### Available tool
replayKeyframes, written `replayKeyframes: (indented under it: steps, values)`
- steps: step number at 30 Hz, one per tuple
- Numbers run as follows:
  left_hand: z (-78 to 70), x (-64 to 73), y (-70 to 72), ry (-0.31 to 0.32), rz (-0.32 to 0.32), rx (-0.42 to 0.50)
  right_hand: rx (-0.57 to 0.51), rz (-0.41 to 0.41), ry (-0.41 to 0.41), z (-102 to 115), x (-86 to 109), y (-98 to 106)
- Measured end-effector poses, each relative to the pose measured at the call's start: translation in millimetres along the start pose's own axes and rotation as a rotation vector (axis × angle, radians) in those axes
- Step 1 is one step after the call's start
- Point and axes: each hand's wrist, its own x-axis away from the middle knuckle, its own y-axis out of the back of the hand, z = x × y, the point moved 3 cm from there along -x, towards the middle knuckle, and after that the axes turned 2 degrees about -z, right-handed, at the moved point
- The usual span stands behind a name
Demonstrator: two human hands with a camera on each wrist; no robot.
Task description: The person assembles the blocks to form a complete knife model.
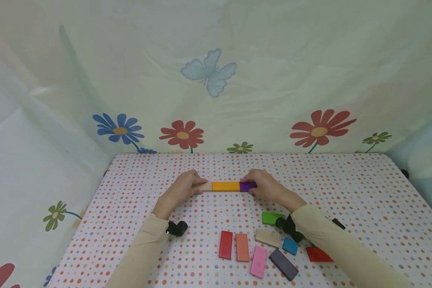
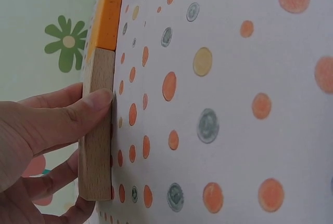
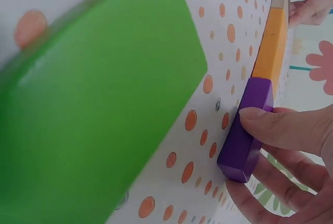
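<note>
Three blocks lie end to end in a row on the dotted table. At the left end is a plain wooden block (image 2: 98, 141); my left hand (image 1: 185, 185) pinches it, thumb on the near side and fingers behind. An orange-yellow block (image 1: 226, 187) sits in the middle, touched by neither hand. On the right, my right hand (image 1: 266, 186) grips a purple block (image 3: 244, 130) between thumb and fingers, one fingertip at its outer end. In the right wrist view the purple block meets the orange-yellow one.
Nearer me lie loose blocks: green (image 1: 272, 218), red (image 1: 225, 245), salmon (image 1: 243, 247), pink (image 1: 258, 261), pale wood (image 1: 268, 237), blue (image 1: 290, 246) and dark grey (image 1: 283, 264). A red piece (image 1: 318, 254) is partly under my right sleeve. A printed cloth backdrop (image 1: 259, 80) rises behind the table.
</note>
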Motion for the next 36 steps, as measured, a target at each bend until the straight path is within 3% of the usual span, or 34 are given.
replayKeyframes:
  steps: [15,21,29,36]
  values:
    - [-1.3,-3.6,0.7,0.004,0.016,0.009,0.065,-0.014,-0.023,-3.6,6.3,-4.7]
    - [-2.0,-3.8,0.1,-0.003,0.014,0.004,0.001,-0.062,-0.024,6.0,23.0,23.6]
    - [-2.8,-1.5,1.0,0.013,0.009,0.005,-0.065,-0.155,0.064,21.9,55.9,66.1]
    - [-4.8,-0.9,1.3,0.016,0.013,0.007,-0.043,-0.137,0.082,21.5,82.4,65.1]
